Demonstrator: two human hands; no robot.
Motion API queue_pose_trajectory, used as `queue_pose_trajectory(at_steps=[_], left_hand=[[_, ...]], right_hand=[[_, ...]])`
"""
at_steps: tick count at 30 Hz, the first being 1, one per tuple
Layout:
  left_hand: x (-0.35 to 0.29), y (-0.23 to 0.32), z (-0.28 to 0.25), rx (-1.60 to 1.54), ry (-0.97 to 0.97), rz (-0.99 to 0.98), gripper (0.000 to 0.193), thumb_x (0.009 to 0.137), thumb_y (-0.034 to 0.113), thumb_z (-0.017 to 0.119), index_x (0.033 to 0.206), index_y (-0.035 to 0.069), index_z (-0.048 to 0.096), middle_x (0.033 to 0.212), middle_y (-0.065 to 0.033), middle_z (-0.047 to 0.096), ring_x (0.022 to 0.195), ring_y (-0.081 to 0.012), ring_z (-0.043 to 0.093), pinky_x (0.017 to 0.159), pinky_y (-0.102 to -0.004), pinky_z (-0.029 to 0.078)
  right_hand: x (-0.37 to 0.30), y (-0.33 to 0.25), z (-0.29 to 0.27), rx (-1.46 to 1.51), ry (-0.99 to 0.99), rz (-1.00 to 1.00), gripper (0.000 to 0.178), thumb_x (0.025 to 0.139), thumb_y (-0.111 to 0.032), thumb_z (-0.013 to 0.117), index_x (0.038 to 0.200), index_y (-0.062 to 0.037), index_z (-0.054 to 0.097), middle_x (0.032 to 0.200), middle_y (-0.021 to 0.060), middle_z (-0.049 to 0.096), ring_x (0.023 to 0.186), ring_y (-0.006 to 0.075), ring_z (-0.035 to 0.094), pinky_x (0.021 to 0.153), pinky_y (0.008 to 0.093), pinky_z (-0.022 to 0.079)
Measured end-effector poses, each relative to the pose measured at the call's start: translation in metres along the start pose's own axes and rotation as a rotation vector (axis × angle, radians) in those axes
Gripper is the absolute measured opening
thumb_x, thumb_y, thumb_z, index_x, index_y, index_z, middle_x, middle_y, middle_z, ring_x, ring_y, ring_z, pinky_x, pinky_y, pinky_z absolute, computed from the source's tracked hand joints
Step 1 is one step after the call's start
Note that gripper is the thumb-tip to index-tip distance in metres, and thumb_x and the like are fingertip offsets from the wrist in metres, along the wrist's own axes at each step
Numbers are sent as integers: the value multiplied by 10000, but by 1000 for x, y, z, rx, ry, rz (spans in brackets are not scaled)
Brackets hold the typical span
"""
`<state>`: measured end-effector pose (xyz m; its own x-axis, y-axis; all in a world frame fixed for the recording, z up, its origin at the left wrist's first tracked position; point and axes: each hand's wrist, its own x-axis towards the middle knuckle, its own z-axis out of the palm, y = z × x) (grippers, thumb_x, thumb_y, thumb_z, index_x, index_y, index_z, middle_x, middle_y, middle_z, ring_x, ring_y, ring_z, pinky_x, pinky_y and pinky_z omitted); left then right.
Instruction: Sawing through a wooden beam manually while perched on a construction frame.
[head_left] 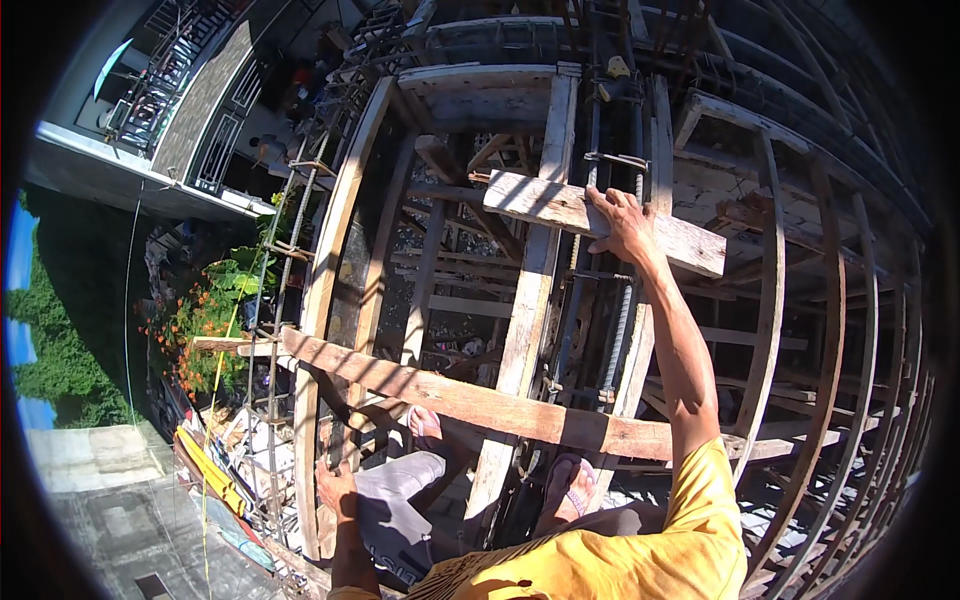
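Note:
A short, pale wooden plank (535,200) lies crosswise over the long timbers and steel bars ahead of me. My right hand (628,225) is closed over its middle, fingers across the top face and thumb at the near edge. Low on the left, my left hand (338,490) grips the edge of a long wooden beam (322,270) that runs away from me; part of its fingers is in shadow. Between my hands a longer board (450,398) crosses the frame near my feet. A timber (540,300) passes under the short plank.
My sandalled feet (570,490) stand among the timbers, with deep gaps between them. Steel rebar (620,330) with ties runs beside the plank. A wooden lattice (830,270) spreads to the right. Far below left are orange-flowered plants (205,325) and a concrete surface (130,520).

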<state>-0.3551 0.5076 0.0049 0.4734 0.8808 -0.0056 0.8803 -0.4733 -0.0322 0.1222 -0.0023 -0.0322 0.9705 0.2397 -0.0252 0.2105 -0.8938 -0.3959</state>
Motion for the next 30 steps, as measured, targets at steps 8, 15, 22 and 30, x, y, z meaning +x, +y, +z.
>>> queue_pose_trajectory(at_steps=[8,15,22,30], left_hand=[[-4,-31,22,-119,-12,80,449,875,272,597,1237,9,636,1157,-212,665,1038,-391,633,901,-471,492],[-3,-27,21,-93,-10,113,317,903,168,511,1148,36,662,1077,-233,668,978,-419,636,845,-487,499],[-8,-7,29,-81,7,225,311,903,137,487,1158,53,644,1090,-216,664,1031,-410,625,880,-489,496],[-11,7,23,-64,-11,175,321,858,164,545,1173,123,590,1111,-189,642,1017,-415,622,845,-546,490]], right_hand=[[-7,12,27,-127,-49,-40,1196,574,-426,907,1566,-305,249,1576,79,343,1492,331,230,1121,696,201],[-27,19,30,-68,87,12,1069,702,-539,809,1572,-336,222,1640,60,198,1525,309,131,1102,758,147],[-60,82,26,-91,141,68,935,791,-597,711,1566,-320,268,1634,118,213,1514,361,156,1041,790,175],[-53,44,53,-71,132,46,846,834,-575,693,1548,-321,317,1616,118,257,1497,341,215,1041,758,222]])
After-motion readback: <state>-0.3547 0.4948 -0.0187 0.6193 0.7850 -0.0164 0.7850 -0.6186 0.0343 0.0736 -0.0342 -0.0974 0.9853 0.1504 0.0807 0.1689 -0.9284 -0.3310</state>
